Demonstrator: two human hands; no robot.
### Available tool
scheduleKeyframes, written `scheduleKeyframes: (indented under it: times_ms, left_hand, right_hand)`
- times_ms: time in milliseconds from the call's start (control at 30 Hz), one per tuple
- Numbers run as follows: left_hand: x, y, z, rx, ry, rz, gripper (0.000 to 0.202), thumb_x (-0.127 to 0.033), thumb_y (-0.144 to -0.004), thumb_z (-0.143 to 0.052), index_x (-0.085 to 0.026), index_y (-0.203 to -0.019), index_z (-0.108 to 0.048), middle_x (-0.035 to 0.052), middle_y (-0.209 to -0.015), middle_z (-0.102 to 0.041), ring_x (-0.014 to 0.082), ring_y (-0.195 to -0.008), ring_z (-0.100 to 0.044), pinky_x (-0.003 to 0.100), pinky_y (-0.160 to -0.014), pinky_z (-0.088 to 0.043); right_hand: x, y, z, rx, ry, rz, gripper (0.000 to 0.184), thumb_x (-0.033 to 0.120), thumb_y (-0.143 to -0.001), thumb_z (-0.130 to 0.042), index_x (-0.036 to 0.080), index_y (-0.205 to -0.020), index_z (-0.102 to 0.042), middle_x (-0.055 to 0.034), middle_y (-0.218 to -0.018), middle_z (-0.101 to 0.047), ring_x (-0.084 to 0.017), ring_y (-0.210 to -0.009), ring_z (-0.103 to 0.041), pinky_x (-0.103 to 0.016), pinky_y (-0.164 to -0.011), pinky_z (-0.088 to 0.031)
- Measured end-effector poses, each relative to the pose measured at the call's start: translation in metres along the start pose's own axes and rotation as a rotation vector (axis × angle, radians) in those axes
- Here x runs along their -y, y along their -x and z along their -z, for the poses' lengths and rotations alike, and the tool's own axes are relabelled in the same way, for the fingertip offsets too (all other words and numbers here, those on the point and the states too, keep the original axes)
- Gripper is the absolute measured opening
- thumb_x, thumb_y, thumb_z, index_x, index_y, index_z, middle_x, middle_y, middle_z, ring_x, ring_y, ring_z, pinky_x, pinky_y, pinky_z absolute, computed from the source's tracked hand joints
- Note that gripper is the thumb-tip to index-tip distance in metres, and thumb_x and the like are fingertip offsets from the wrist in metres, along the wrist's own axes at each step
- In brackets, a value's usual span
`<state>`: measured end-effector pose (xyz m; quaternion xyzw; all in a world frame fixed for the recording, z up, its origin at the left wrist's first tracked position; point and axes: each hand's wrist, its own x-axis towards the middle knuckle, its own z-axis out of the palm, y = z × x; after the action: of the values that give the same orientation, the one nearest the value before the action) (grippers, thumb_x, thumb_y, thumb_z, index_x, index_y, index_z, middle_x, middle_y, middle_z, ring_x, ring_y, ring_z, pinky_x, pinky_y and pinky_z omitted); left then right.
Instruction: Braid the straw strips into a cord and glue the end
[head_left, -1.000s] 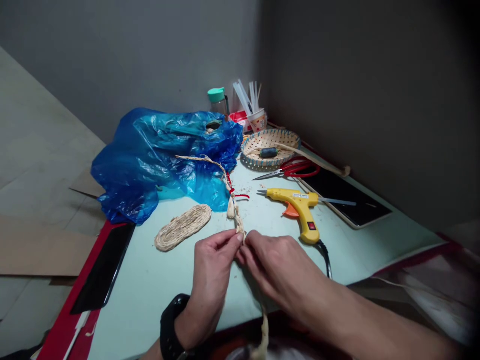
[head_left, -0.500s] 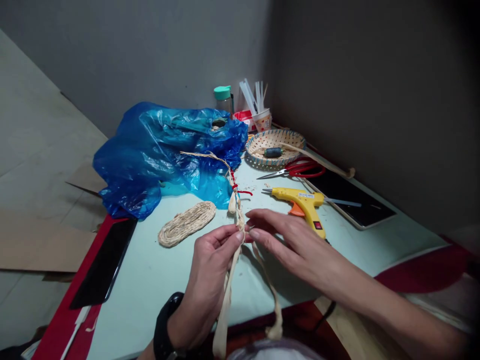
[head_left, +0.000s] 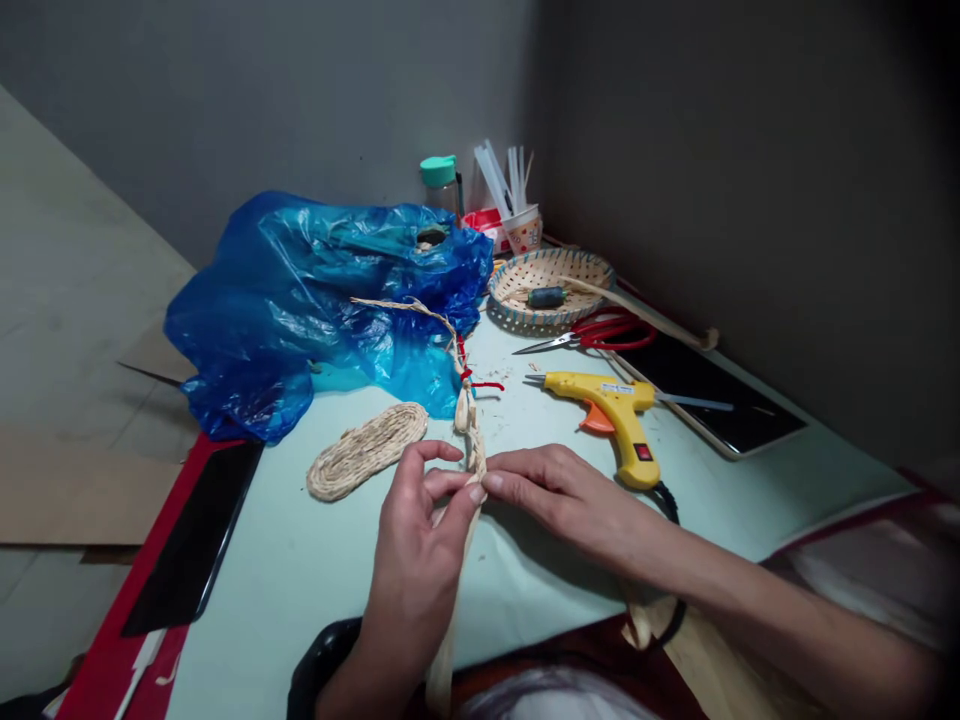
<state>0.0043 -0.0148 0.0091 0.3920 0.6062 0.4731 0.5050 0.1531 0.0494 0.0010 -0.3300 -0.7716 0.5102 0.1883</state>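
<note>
A pale plant-fibre braid (head_left: 475, 447) runs up the table, bound near its top with red string (head_left: 466, 376). My left hand (head_left: 420, 540) pinches its lower end between thumb and fingers. From the right, my right hand (head_left: 551, 492) closes on the same spot, its thumb tip meeting the left one. One loose flat strand (head_left: 442, 650) hangs down below my left hand. Another strand end (head_left: 637, 625) shows past my right forearm, its middle hidden under that arm. Left of the braid lies an oval coiled woven sole (head_left: 367, 450).
A blue plastic bag (head_left: 322, 290) covers the back left. On the right are a yellow glue gun (head_left: 619, 405), red-handled scissors (head_left: 592, 332), a woven basket (head_left: 551, 275) holding thread and a black tablet (head_left: 720, 395). Behind stand a lidded bottle (head_left: 440, 185) and a cup of glue sticks (head_left: 523, 228).
My right hand has closed in on the braid from slightly above it. The strand that hung below my hands now trails out to the right, under my right forearm. The view has shifted slightly.
</note>
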Motion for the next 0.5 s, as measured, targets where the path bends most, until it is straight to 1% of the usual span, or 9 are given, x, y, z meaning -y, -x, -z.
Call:
scheduleKeyframes:
  times_ms: [133,200,267,300,367,433,500]
  left_hand:
    - [0.000,0.003,0.000,-0.013,-0.226,-0.062,0.020,-0.032,-0.088,-0.055,-0.025,-0.103,-0.045,0.0017,-0.086,-0.073,0.0166,-0.072,-0.064,0.027,-0.068,-0.045]
    - [0.002,0.006,0.003,-0.018,-0.409,-0.145,0.014,-0.032,-0.090,-0.050,-0.025,-0.101,-0.048,0.0005,-0.081,-0.073,0.0177,-0.071,-0.065,0.028,-0.066,-0.044]
    - [0.004,0.010,0.006,-0.046,-0.627,-0.286,0.008,-0.029,-0.092,-0.047,-0.024,-0.095,-0.052,-0.0006,-0.074,-0.070,0.0180,-0.067,-0.064,0.028,-0.063,-0.042]
    - [0.005,0.012,0.007,-0.064,-0.725,-0.368,0.008,-0.027,-0.092,-0.046,-0.024,-0.091,-0.054,-0.0010,-0.071,-0.069,0.0178,-0.066,-0.063,0.028,-0.062,-0.041]
    - [0.007,0.019,0.007,-0.089,-0.865,-0.526,0.011,-0.023,-0.091,-0.046,-0.023,-0.086,-0.056,-0.0009,-0.070,-0.067,0.0170,-0.063,-0.062,0.028,-0.060,-0.041]
    - [0.010,0.025,0.005,-0.105,-0.946,-0.676,0.014,-0.016,-0.090,-0.047,-0.022,-0.091,-0.059,-0.0002,-0.071,-0.068,0.0162,-0.060,-0.059,0.028,-0.059,-0.042]
    - [0.016,0.029,0.000,-0.118,-1.036,-0.869,0.020,-0.010,-0.086,-0.050,-0.016,-0.102,-0.060,0.0028,-0.072,-0.070,0.0164,-0.058,-0.058,0.029,-0.058,-0.043]
  right_hand:
    - [-0.005,0.000,-0.001,-0.023,-0.033,-0.022,0.035,0.033,-0.094,-0.041,0.016,-0.067,-0.054,0.0040,-0.061,-0.042,-0.009,-0.060,-0.037,-0.024,-0.055,-0.026]
    - [-0.004,0.002,-0.002,-0.047,-0.024,-0.035,0.033,0.029,-0.093,-0.042,0.016,-0.065,-0.053,0.0043,-0.059,-0.041,-0.009,-0.058,-0.036,-0.024,-0.053,-0.025]
    - [-0.003,0.004,-0.002,-0.056,-0.024,-0.056,0.033,0.026,-0.091,-0.043,0.016,-0.061,-0.050,0.0049,-0.055,-0.040,-0.008,-0.055,-0.035,-0.024,-0.052,-0.024]
    - [-0.002,0.005,-0.002,-0.058,-0.023,-0.070,0.034,0.026,-0.091,-0.043,0.016,-0.060,-0.049,0.0050,-0.053,-0.041,-0.008,-0.053,-0.035,-0.024,-0.051,-0.025]
    - [-0.002,0.006,-0.002,-0.057,-0.028,-0.079,0.037,0.026,-0.092,-0.042,0.016,-0.058,-0.051,0.0043,-0.052,-0.048,-0.008,-0.051,-0.038,-0.023,-0.052,-0.028]
    - [-0.003,0.006,-0.003,-0.063,-0.048,-0.066,0.037,0.025,-0.093,-0.042,0.015,-0.060,-0.056,0.0031,-0.055,-0.055,-0.008,-0.052,-0.042,-0.022,-0.054,-0.031]
    - [-0.005,0.005,-0.004,-0.074,-0.102,-0.063,0.035,0.027,-0.092,-0.045,0.015,-0.063,-0.061,0.0027,-0.056,-0.055,-0.008,-0.053,-0.042,-0.021,-0.054,-0.030]
